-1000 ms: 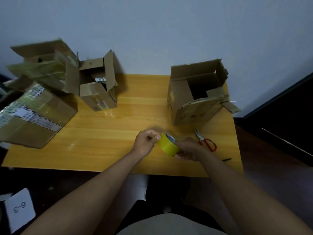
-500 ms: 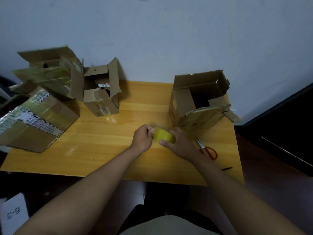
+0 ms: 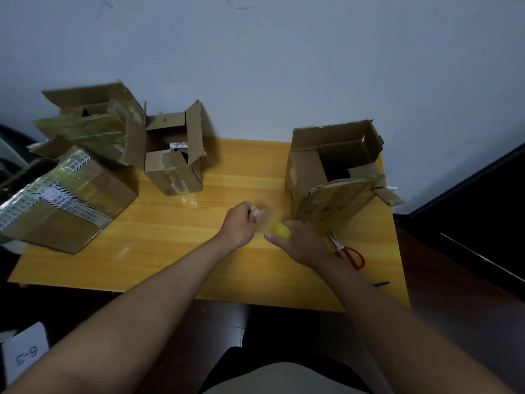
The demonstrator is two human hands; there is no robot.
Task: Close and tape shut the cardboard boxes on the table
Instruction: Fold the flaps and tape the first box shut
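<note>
While the right hand (image 3: 305, 245) curls round the yellow tape roll (image 3: 280, 230) just above the table (image 3: 170, 251), the left hand (image 3: 241, 223), at its 10 o'clock, pinches what looks like the clear tape end; the strip itself is blurred. That free strip could well fold onto itself or stick to the wood if it goes slack. Scissors (image 3: 348, 253) lie at 4 o'clock of the roll. Farther off, the right box (image 3: 335, 177) at 1 o'clock gapes, its inside dark. The middle box (image 3: 173, 157) at 11 o'clock is open over a small printed item, and the left boxes (image 3: 74, 172) sit at 9 o'clock.
</note>
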